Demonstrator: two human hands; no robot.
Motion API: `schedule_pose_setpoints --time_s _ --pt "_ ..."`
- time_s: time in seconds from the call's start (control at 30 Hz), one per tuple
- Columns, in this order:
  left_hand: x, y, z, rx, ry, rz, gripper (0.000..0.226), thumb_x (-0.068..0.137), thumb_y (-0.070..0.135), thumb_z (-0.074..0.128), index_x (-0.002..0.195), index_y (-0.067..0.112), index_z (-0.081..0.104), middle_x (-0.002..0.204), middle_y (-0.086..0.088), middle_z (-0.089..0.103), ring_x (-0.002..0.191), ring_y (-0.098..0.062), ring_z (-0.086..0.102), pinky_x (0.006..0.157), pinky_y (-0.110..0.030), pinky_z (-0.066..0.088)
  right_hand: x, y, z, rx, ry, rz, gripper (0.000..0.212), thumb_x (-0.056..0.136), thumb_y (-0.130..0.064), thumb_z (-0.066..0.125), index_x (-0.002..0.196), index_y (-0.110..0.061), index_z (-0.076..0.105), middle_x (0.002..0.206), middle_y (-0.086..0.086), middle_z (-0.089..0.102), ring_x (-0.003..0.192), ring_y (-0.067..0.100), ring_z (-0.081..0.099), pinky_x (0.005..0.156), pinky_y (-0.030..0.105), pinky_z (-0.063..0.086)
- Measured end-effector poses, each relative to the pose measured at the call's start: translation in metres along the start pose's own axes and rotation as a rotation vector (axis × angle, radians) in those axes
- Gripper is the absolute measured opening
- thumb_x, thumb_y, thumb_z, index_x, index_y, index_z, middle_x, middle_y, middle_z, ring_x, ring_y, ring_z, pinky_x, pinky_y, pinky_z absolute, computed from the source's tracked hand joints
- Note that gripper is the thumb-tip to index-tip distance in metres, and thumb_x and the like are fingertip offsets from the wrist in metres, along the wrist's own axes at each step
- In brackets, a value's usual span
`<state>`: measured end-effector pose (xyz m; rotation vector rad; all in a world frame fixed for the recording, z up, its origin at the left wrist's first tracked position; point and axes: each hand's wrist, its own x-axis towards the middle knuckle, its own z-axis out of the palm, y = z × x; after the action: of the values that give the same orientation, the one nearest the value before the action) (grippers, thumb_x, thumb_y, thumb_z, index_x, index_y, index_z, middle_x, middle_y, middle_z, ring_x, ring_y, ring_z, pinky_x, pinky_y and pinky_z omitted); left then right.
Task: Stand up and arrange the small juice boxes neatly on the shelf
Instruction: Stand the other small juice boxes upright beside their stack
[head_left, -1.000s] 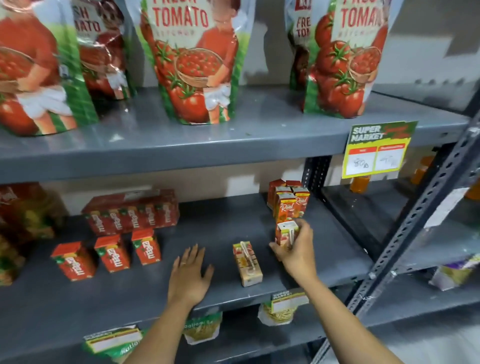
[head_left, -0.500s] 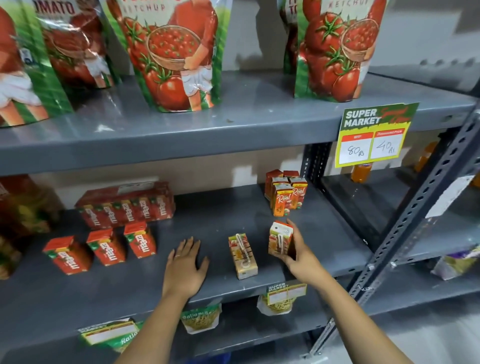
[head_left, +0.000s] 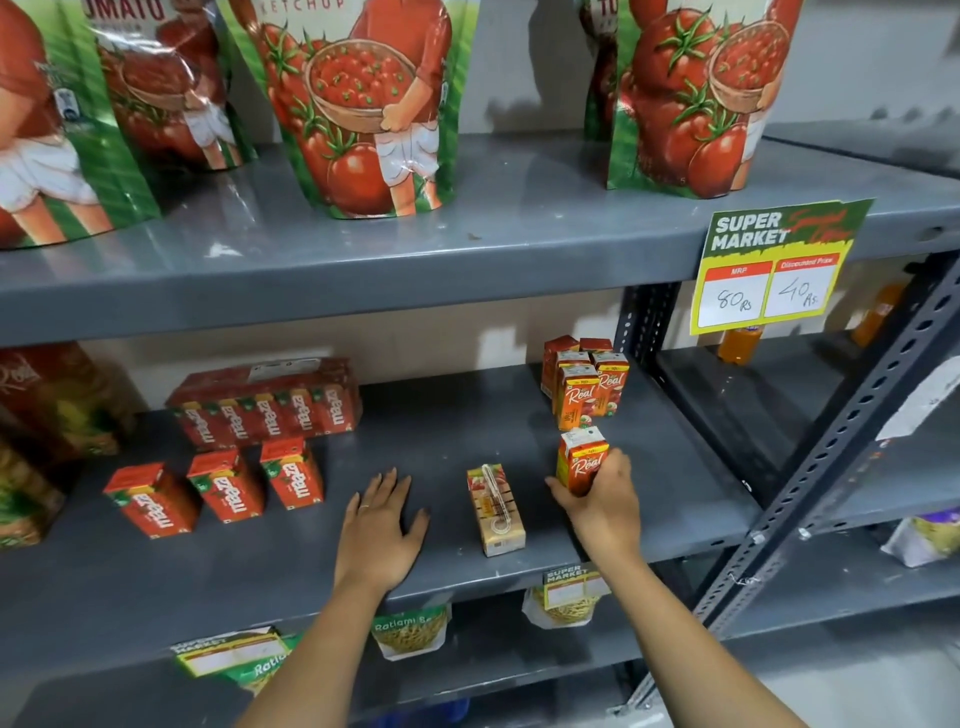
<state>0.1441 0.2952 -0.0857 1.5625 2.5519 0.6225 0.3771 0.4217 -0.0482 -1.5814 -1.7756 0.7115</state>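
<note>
Grey metal shelf (head_left: 441, 431): Maaza cartons (head_left: 228, 486) left, upright Real juice boxes (head_left: 584, 387) back right, one juice box (head_left: 496, 512) lying flat.

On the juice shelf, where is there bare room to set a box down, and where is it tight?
Bare grey shelf lies between the Maaza multipack and the standing Real boxes, and along the front edge left of the left hand. It is tight between the lying box and the right hand gripping a Real box.
</note>
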Motion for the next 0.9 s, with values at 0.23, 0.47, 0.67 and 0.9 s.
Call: schedule_pose_setpoints --time_s 0.23,0.47,0.67,0.9 --pt "-0.001 0.001 -0.001 -0.005 0.006 -0.004 0.059 0.095 0.047 0.04 0.147 0.021 0.032 0.159 0.001 0.024 0.147 -0.015 0.014 0.12 -0.035 0.007 -0.012 0.006 -0.022 0.041 -0.074 -0.018 0.1 0.061 -0.053 0.081 0.139 -0.02 0.027 0.127 0.006 0.046 0.117 0.026 0.051 0.094 0.042 0.05" --pt "-0.001 0.001 -0.001 0.003 0.009 -0.003 0.059 0.095 0.045 0.041 0.147 0.02 0.032 0.159 -0.001 0.024 0.147 -0.016 0.015 0.12 -0.035 0.007 -0.058 -0.034 -0.023 -0.087 -0.027 -0.314 0.032 0.087 -0.038 0.06 0.109 -0.014 0.062 0.097 0.0 0.062 0.093 0.019 0.06 0.08 0.031 0.05" --pt "-0.002 0.002 -0.002 -0.009 0.0 -0.001 0.059 0.095 0.045 0.041 0.148 0.019 0.031 0.159 -0.001 0.023 0.147 -0.016 0.013 0.12 -0.036 0.007 -0.043 -0.066 0.035 -0.411 -0.318 -0.232 0.07 0.08 -0.068 0.044 0.102 -0.007 0.068 0.108 0.01 0.064 0.103 0.029 0.061 0.078 0.035 0.052" --pt "-0.001 0.001 -0.001 -0.017 -0.003 -0.001 0.06 0.095 0.046 0.041 0.147 0.017 0.032 0.159 -0.003 0.025 0.147 -0.018 0.015 0.12 -0.037 0.009 -0.052 -0.083 0.0 -0.156 -0.203 -0.332 0.038 0.071 -0.039 0.072 0.103 -0.019 0.063 0.097 -0.001 0.066 0.085 0.02 0.067 0.069 0.028 0.054"
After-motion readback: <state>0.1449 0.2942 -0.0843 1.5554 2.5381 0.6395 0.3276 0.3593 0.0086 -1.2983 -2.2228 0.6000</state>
